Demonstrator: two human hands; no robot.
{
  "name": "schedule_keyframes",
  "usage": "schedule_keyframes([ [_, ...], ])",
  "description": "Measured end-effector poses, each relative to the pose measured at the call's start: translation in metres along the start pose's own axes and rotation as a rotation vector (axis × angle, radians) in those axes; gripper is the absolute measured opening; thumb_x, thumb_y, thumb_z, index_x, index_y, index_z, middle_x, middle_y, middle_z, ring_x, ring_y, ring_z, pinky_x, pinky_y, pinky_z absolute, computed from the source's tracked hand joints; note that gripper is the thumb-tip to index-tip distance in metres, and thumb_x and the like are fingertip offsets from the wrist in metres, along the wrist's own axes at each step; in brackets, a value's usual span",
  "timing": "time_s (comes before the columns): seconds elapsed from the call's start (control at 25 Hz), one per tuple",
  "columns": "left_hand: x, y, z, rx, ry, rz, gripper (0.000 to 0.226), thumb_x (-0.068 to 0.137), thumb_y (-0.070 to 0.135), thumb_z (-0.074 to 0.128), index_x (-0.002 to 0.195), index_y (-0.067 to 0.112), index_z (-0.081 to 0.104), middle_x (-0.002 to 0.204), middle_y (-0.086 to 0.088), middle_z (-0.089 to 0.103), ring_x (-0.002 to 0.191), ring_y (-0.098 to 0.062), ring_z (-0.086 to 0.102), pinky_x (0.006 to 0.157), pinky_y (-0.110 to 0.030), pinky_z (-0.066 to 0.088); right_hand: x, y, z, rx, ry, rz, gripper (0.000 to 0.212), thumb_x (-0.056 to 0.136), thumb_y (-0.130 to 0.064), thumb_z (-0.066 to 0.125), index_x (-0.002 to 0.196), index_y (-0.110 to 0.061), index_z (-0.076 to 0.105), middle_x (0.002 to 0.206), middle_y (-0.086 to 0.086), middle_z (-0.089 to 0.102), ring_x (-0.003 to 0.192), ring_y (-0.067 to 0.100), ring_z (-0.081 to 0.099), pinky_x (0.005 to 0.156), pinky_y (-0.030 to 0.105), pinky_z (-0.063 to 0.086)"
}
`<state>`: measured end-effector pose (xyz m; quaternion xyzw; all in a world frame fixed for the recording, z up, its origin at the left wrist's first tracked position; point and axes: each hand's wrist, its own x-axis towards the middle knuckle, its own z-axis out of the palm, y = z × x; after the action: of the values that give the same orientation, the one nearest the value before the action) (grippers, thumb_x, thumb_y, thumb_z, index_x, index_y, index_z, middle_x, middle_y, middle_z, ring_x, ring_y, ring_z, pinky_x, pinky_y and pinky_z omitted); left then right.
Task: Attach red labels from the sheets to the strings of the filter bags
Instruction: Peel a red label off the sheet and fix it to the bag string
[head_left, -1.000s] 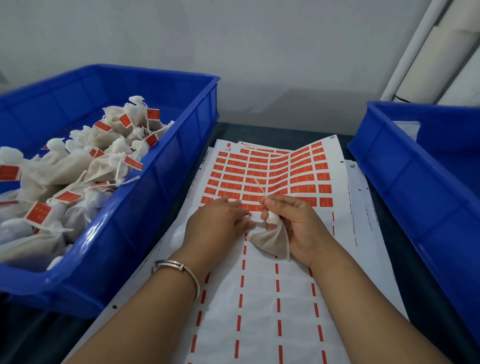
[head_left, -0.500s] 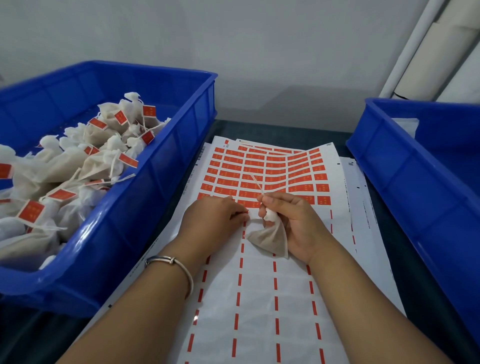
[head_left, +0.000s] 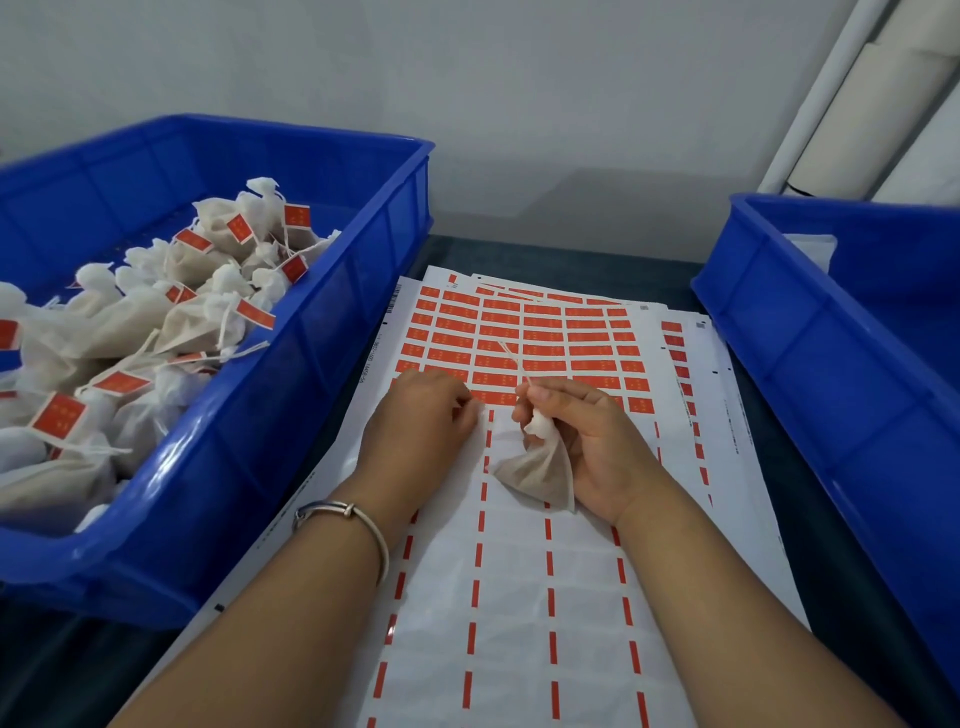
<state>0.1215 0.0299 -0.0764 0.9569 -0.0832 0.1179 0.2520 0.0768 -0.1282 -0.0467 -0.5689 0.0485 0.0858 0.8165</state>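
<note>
The right hand (head_left: 587, 447) pinches a filter bag (head_left: 540, 470) by its string (head_left: 514, 364). The left hand (head_left: 423, 421) seems to pick a red label (head_left: 493, 397) off the sheet (head_left: 519, 571); its grip is hidden. Next, stick it on.

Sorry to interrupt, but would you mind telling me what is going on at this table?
A person is tagging filter bags. The right hand holds one unlabelled filter bag by its neck, its string sticking up over the label sheet. The left hand rests on the sheet, fingers curled at the nearest row of red labels. Tagged bags fill the left blue bin.
</note>
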Motion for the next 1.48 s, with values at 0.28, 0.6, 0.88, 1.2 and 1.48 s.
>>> schedule_keyframes([
  [0.28, 0.007, -0.010, -0.003, -0.363, 0.079, -0.359, 0.015, 0.091, 0.037, 0.054, 0.078, 0.030, 0.057, 0.078, 0.023, 0.056, 0.064, -0.005, 0.060, 0.049, -0.010, 0.040, -0.007, -0.006, 0.002, -0.110, 0.039, -0.079, 0.023, 0.064, -0.047, 0.069, 0.086, -0.042, 0.074, 0.105, -0.012, 0.072, 0.098, 0.015, 0.069, 0.079, 0.035, 0.057],
  [0.6, 0.006, 0.005, -0.029, -0.939, 0.142, -0.672, 0.021, 0.093, 0.029, 0.054, 0.075, 0.025, 0.064, 0.057, 0.014, 0.064, 0.056, -0.009, 0.063, 0.053, -0.019, 0.048, -0.019, -0.020, 0.007, -0.402, 0.005, -0.332, 0.024, 0.061, -0.055, 0.064, 0.079, -0.043, 0.072, 0.078, -0.010, 0.071, 0.080, 0.012, 0.068, 0.078, 0.023, 0.055],
  [0.88, -0.016, 0.035, -0.043, -1.221, -0.170, -0.521, 0.017, 0.093, 0.016, 0.053, 0.083, 0.014, 0.065, 0.060, 0.003, 0.067, 0.054, -0.009, 0.065, 0.051, -0.018, 0.050, -0.023, -0.012, 0.018, -0.520, -0.069, -0.405, 0.019, 0.090, -0.018, 0.060, 0.078, -0.028, 0.069, 0.075, -0.011, 0.072, 0.070, 0.007, 0.065, 0.066, 0.012, 0.051],
  [1.2, -0.021, 0.043, -0.045, -1.199, -0.312, -0.472, 0.013, 0.093, 0.019, 0.054, 0.088, 0.013, 0.064, 0.075, -0.004, 0.069, 0.074, -0.021, 0.067, 0.088, -0.038, 0.053, -0.017, -0.011, 0.009, -0.572, 0.192, -0.516, 0.014, 0.088, -0.022, 0.063, 0.079, -0.031, 0.065, 0.082, -0.019, 0.067, 0.085, -0.001, 0.061, 0.071, 0.007, 0.049],
  [1.48, -0.023, 0.047, -0.044, -1.205, -0.300, -0.471, 0.012, 0.092, 0.017, 0.054, 0.085, 0.014, 0.063, 0.074, -0.001, 0.068, 0.074, -0.020, 0.064, 0.089, -0.038, 0.053, -0.016, -0.008, 0.008, -0.460, 0.227, -0.447, 0.010, 0.086, -0.025, 0.064, 0.080, -0.033, 0.066, 0.084, -0.030, 0.067, 0.091, -0.007, 0.061, 0.072, 0.005, 0.048],
])
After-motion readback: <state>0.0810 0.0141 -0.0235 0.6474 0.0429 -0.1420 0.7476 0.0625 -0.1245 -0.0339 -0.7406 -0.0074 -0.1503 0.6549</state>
